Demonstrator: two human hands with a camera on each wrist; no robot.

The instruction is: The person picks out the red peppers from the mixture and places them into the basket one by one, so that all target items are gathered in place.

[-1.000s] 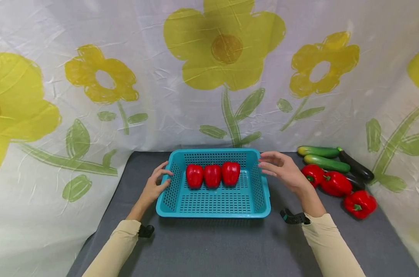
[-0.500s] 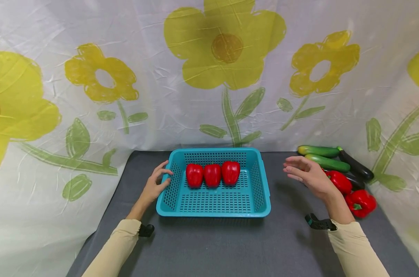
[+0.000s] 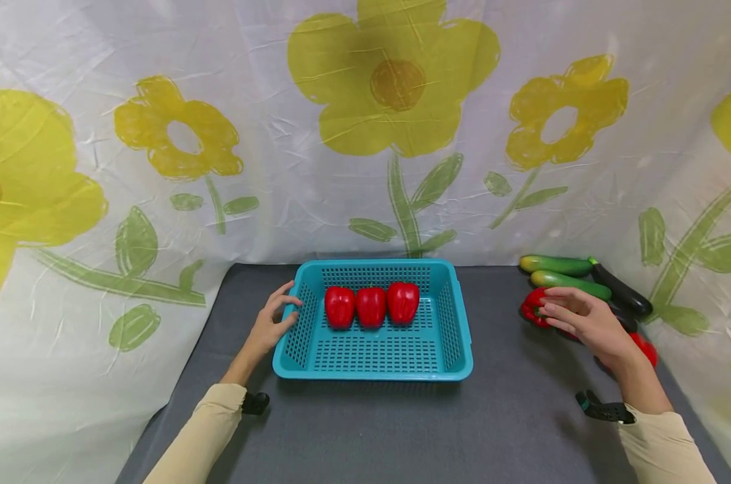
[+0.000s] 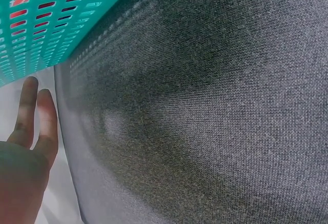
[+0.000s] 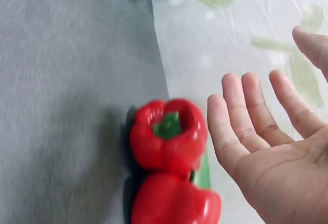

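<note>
My left hand (image 3: 271, 324) is at the left rim of a turquoise plastic basket (image 3: 374, 375), fingers bent a little, fingertips at the rim. In the left wrist view two extended fingers (image 4: 47, 121) show close to the basket's perforated wall. Three red bell peppers (image 3: 370, 308) stand in a row inside. Over at the right, my right hand (image 3: 595, 329) hovers above more red bell peppers (image 3: 531, 308) and partly hides them. The right wrist view shows its palm and spread fingers, holding nothing, beside two bell peppers (image 5: 166, 134) with green stems.
Two green cucumber-like vegetables (image 3: 568, 285) and dark eggplants (image 3: 622, 289) lie behind the right-hand peppers. Dark grey cloth (image 3: 371, 430) covers the table. A white curtain with yellow flowers (image 3: 269, 202) hangs along the back and sides.
My right hand has moved from beside the basket's right rim, rightward to above the loose bell peppers. The left hand and the basket have stayed in place.
</note>
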